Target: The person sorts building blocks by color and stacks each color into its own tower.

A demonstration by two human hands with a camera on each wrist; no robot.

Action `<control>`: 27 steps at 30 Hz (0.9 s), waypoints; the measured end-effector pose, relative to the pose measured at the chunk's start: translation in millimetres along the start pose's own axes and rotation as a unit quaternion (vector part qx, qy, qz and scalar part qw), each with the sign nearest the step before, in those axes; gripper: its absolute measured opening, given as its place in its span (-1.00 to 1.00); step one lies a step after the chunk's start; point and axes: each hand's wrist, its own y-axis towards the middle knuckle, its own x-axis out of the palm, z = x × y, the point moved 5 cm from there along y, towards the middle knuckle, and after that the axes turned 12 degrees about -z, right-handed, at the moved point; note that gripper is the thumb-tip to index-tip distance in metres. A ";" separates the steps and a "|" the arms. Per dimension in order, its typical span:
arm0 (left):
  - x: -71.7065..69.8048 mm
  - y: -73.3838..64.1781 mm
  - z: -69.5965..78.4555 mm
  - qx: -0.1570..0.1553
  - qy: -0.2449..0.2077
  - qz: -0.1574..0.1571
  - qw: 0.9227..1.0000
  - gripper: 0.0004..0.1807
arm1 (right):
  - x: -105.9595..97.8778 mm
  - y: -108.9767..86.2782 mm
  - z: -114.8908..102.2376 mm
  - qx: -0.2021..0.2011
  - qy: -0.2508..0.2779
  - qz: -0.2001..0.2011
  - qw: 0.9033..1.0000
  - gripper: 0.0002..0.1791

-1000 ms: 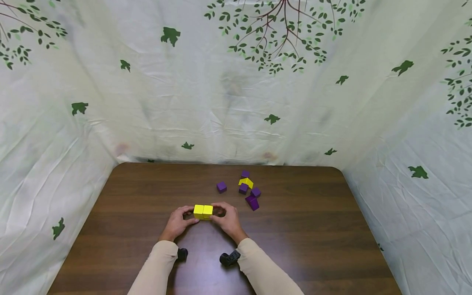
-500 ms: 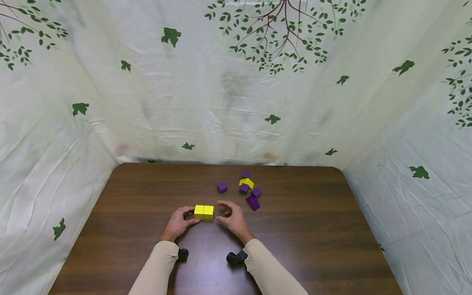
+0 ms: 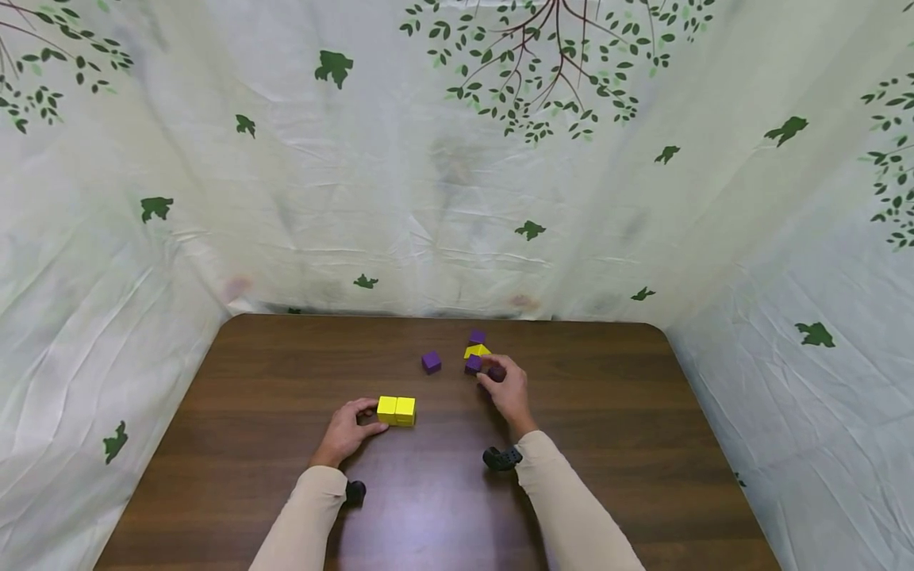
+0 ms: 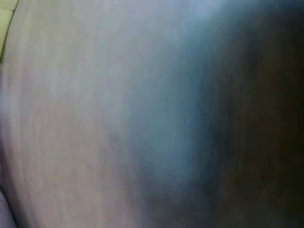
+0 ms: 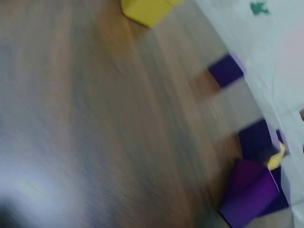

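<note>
In the head view, my left hand (image 3: 348, 434) holds the left side of two yellow blocks (image 3: 396, 411) standing side by side on the table, thumb in front and fingers behind. To the right, my right hand (image 3: 508, 394) is over a loose cluster of purple blocks, its thumb and fingers apart, hiding part of the cluster. A purple block (image 3: 473, 364) shows just left of its fingertips. The right wrist view shows a purple wedge-like piece (image 5: 249, 194) against darker purple blocks (image 5: 259, 141). The left wrist view is mostly blurred, with yellow (image 4: 4, 23) at its corner.
A separate purple block (image 3: 432, 363) lies left of the cluster. Behind the cluster are an angled yellow piece (image 3: 476, 350) and another purple block (image 3: 477, 337). The brown wooden table (image 3: 286, 357) ends at a white leaf-printed cloth (image 3: 400, 198).
My right hand has let go of the yellow blocks and moved right and away from me to the purple cluster. My left hand has stayed at the yellow blocks.
</note>
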 end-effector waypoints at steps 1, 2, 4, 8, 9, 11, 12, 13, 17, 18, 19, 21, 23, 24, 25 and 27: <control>-0.2 0.0 0.2 -0.002 0.000 0.000 1.000 -0.56 | -3.1 3.8 3.0 0.007 -0.003 0.002 1.000 -0.65; -0.4 -0.1 0.2 -0.004 0.000 -0.001 1.000 -0.56 | -5.8 7.6 5.7 0.013 -0.006 0.002 1.000 -0.65; -0.8 -0.2 0.7 -0.008 0.000 -0.002 1.000 -0.56 | -9.5 15.3 11.8 0.027 -0.015 -0.005 1.000 -0.64; -1.3 -0.5 1.8 -0.009 0.002 -0.003 1.000 -0.55 | -13.8 30.0 20.3 0.041 -0.039 -0.032 0.998 -0.61; -1.5 -0.8 2.4 -0.007 0.001 -0.002 1.000 -0.55 | -14.4 33.2 22.0 0.043 -0.047 -0.039 0.997 -0.60; -2.0 -1.2 3.2 -0.005 -0.001 0.000 1.000 -0.55 | -14.7 39.0 25.4 0.052 -0.062 -0.054 0.995 -0.58; -2.2 -1.5 3.6 -0.004 -0.002 0.001 1.000 -0.55 | -14.6 41.4 26.9 0.057 -0.069 -0.061 0.994 -0.58; -2.5 -1.6 3.9 -0.003 0.001 0.002 1.000 -0.55 | -14.0 43.3 28.4 0.063 -0.073 -0.068 0.993 -0.58; -2.8 -2.0 2.9 -0.009 -0.003 0.004 1.000 -0.56 | -9.4 49.3 33.0 0.085 -0.082 -0.088 0.989 -0.57; -2.8 -2.2 2.6 -0.009 0.000 0.005 1.000 -0.56 | -8.0 50.1 33.1 0.090 -0.082 -0.092 0.988 -0.57; -2.8 -2.3 2.4 -0.009 0.000 0.005 1.000 -0.56 | -6.3 50.9 33.2 0.096 -0.082 -0.095 0.987 -0.57; -2.9 -2.5 2.2 -0.010 -0.004 0.006 1.000 -0.56 | -3.1 52.2 32.9 0.104 -0.081 -0.101 0.986 -0.57; -2.8 -2.4 2.5 -0.008 -0.003 0.007 1.000 -0.56 | -0.2 53.0 32.5 0.114 -0.076 -0.105 0.985 -0.56; -2.7 -2.4 2.7 -0.008 -0.002 0.007 1.000 -0.56 | 1.1 53.5 32.5 0.115 -0.077 -0.106 0.985 -0.55; -2.5 -2.0 2.5 -0.010 -0.003 0.007 1.000 -0.55 | 2.3 54.0 32.9 0.115 -0.078 -0.107 0.985 -0.55; -2.1 -1.6 1.9 -0.011 -0.003 0.006 1.000 -0.55 | 4.7 55.3 33.7 0.117 -0.082 -0.107 0.984 -0.55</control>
